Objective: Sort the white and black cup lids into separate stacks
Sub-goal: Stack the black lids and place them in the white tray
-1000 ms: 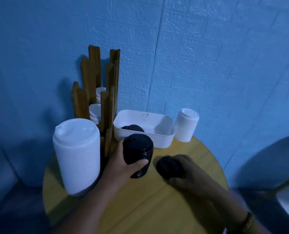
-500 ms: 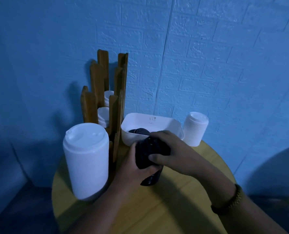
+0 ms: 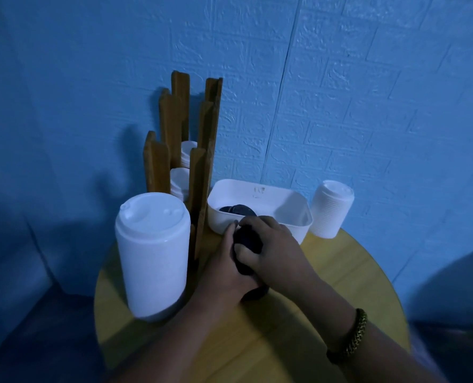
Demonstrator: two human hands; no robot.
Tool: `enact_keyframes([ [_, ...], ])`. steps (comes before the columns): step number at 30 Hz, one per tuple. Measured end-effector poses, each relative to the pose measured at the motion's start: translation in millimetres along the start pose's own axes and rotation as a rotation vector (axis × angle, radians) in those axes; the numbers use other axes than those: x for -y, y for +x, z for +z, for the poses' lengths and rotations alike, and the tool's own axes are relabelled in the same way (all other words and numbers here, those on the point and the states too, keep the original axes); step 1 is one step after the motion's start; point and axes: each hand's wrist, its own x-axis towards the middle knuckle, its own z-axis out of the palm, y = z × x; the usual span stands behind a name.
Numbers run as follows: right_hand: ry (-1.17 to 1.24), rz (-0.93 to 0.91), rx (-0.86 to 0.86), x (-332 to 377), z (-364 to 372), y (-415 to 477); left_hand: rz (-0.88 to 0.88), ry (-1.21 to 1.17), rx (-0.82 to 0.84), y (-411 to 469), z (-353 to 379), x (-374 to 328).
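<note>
Four white stacks [image 3: 151, 255]; one black stack [image 3: 247, 239]; one tub [image 3: 260, 192], black lids [image 3: 234, 210] inside uncountable; one rack [image 3: 202, 172]; one table [image 3: 340, 272].

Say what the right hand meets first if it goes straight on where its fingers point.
Likely the left hand, gripping the black lid stack from the other side; past it, the wooden rack. Depth is unclear.

The wall [image 3: 368, 106] is blue, embossed with a brick pattern. The table [image 3: 354, 272] is yellow wood with faint grain lines. The rack [image 3: 199, 175] is brown wood, and the rack lids [image 3: 179, 182] are white. 2 more stacks are white — the left stack [image 3: 152, 252] plain, the right stack [image 3: 332, 208] finely ribbed with horizontal lines. The bin [image 3: 285, 200] is white, with a small dark mark on its far wall; the bin lids [image 3: 236, 210] are black. The held stack [image 3: 247, 244] is black too. The bracelet [image 3: 351, 338] is dull gold-green, woven.
</note>
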Motion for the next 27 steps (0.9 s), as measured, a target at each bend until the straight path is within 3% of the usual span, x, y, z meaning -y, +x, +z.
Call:
enact_keyframes([
  [6, -0.014, 0.034, 0.030, 4.0, -1.3, -2.0, -0.116, 0.003, 0.084, 17.0, 16.7, 11.3],
  [10, -0.036, 0.055, 0.030, 6.9, -1.6, -2.6, -0.042, 0.029, 0.032, 14.9, 14.9, 4.5],
  [13, -0.041, 0.072, 0.050, 7.9, -2.0, -2.3, -0.063, 0.018, 0.086, 22.0, 21.7, 22.7],
  [17, 0.292, 0.099, 0.232, 5.1, -27.5, 14.0, -0.076, -0.054, 0.074, 8.5, 8.8, 7.7],
  [18, 0.331, 0.111, 0.209, 0.9, -34.2, 25.3, -0.072, -0.064, 0.049, 6.9, 7.2, 7.3],
  [21, 0.193, 0.200, 0.073, -25.2, -34.6, 75.3, -0.046, -0.065, 0.061, 7.4, 4.5, 13.3],
  [27, -0.132, 0.254, 0.473, -56.0, 3.3, 149.5, -0.063, -0.170, 0.075, 8.3, -1.4, 16.8],
])
